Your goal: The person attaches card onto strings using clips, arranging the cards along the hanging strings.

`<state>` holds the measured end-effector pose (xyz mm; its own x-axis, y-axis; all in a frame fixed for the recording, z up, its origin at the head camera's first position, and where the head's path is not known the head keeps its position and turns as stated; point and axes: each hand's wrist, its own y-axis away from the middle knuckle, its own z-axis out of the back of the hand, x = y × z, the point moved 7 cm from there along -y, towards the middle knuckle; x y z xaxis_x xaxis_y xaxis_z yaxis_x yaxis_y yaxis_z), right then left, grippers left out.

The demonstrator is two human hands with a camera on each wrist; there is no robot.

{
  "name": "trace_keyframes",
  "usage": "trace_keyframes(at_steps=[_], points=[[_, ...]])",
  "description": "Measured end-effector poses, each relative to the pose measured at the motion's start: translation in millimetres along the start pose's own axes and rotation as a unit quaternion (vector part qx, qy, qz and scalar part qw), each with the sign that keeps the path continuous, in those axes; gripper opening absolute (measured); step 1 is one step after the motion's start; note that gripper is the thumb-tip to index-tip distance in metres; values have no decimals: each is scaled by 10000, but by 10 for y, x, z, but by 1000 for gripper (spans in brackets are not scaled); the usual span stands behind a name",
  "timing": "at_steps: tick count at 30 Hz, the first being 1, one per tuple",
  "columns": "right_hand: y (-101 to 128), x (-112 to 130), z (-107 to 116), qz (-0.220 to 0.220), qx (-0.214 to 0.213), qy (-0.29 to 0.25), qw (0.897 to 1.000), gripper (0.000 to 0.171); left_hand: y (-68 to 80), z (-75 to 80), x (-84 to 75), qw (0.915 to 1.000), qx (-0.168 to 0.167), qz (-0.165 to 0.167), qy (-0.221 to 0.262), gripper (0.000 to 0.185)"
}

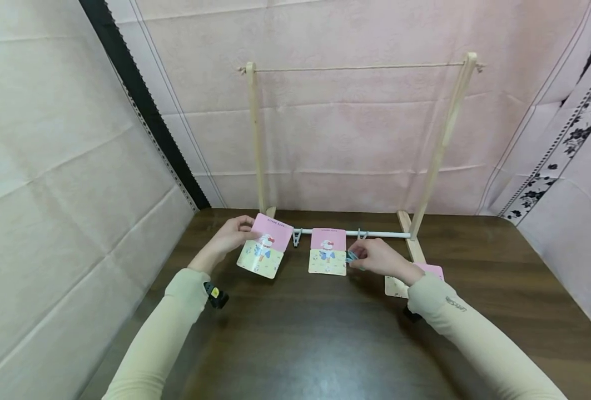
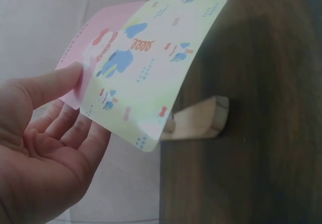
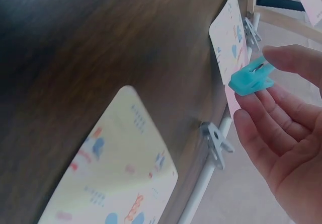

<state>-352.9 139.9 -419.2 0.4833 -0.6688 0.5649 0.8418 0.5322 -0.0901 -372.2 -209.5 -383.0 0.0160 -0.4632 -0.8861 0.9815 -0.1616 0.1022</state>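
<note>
My left hand pinches a pink and pale-yellow cartoon card by its left edge, thumb in front. The card is tilted, its printed face visible in the left wrist view too. My right hand pinches a small teal clothespin between thumb and fingers. Just left of that hand is a second matching card, near a white rod. A third card lies below the right wrist, partly hidden by the sleeve in the head view. Grey clothespins sit at the rod.
A wooden frame with two uprights stands at the table's back, with a string tied between their tops. The white rod runs low between its feet. Pale cloth hangs behind and at both sides of the dark wooden table.
</note>
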Motion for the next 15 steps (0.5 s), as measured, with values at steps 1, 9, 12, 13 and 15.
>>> trace_keyframes(at_steps=[1, 9, 12, 13, 15], points=[[15, -14, 10, -15, -4, 4, 10000, 26, -17, -11, -28, 10000, 1, -18, 22, 32], [146, -98, 71, -143, -6, -73, 9999, 28, -140, -72, -281, 9995, -82, -237, 188, 34], [185, -141, 95, -242, -49, -83, 9997, 29, -174, -95, -381, 9993, -73, -321, 157, 33], [198, -150, 105, -245, -59, -81, 9996, 29, -186, -104, -416, 9992, -63, -354, 161, 33], [225, -173, 125, -311, -94, -98, 9994, 28, -205, -121, -493, 9990, -39, -418, 139, 33]])
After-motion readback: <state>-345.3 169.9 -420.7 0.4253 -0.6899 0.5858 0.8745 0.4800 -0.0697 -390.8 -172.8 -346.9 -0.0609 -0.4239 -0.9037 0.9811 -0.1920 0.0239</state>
